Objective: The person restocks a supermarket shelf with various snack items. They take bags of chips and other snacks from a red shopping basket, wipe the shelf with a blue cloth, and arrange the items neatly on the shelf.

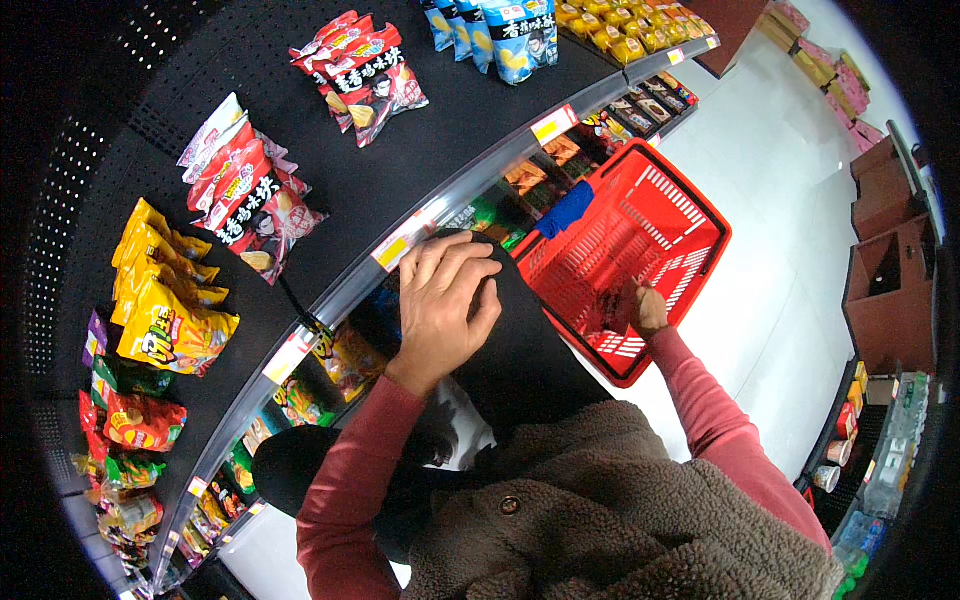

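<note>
My left hand [450, 304] rests on my bent knee in black trousers [517, 330], next to the shelf's front edge, with nothing in its fingers. My right hand [649, 309] reaches down inside a red plastic shopping basket [637, 154]. Its fingers are closed on a dark red packet [613, 306], partly blurred and low in the basket. A blue cloth [566, 210] hangs over the basket's rim on the shelf side. The basket stands on the pale floor, close against the shelving.
A black shelf [450, 142] with a price-tagged edge curves along my left. It bears red snack bags [255, 210], yellow snack bags [176, 319], blue snack bags [517, 37] and yellow wrapped packs [626, 45]. More packets fill the lower shelf. Brown cabinets [892, 292] stand across the tiled floor [772, 225].
</note>
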Action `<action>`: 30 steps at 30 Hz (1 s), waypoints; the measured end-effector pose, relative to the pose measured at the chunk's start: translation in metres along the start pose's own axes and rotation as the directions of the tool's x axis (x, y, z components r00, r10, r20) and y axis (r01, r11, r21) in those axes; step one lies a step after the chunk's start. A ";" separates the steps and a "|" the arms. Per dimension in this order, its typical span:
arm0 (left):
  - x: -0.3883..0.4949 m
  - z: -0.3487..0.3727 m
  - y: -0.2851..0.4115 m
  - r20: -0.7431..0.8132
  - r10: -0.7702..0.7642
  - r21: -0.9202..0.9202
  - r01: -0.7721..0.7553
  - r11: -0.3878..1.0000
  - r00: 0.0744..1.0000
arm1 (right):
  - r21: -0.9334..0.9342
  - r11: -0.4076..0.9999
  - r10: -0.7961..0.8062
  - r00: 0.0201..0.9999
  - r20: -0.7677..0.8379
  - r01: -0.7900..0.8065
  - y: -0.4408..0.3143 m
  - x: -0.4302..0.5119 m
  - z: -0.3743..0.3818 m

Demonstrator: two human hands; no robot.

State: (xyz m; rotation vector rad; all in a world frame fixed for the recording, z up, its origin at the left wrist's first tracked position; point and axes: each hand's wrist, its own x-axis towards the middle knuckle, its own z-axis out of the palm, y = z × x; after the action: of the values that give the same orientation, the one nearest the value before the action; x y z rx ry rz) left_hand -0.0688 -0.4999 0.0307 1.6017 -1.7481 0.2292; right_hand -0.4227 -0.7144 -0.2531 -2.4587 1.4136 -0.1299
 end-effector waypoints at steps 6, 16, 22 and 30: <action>-0.002 0.001 -0.001 -0.004 -0.010 0.011 0.010 1.000 1.000 | -0.127 0.991 0.040 0.996 0.077 -0.030 -0.012 -0.018 0.010; 0.006 -0.003 -0.006 -0.008 -0.009 -0.049 0.009 0.999 1.000 | -0.167 0.986 0.043 0.988 0.151 -0.017 -0.021 -0.014 -0.019; 0.017 0.000 -0.013 -0.014 -0.012 -0.044 0.011 0.999 1.000 | 0.185 0.953 -0.224 0.968 -0.110 0.241 -0.123 0.043 -0.137; 0.015 0.007 -0.016 -0.073 -0.023 -0.107 0.015 0.994 0.997 | 0.040 0.595 -0.690 0.536 -0.486 0.802 -0.343 0.157 -0.266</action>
State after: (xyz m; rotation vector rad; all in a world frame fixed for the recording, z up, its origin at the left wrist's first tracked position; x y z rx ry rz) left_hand -0.0555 -0.5187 0.0295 1.5140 -1.6602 0.1807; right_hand -0.1178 -0.7444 0.0924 -2.7069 0.2478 -1.0332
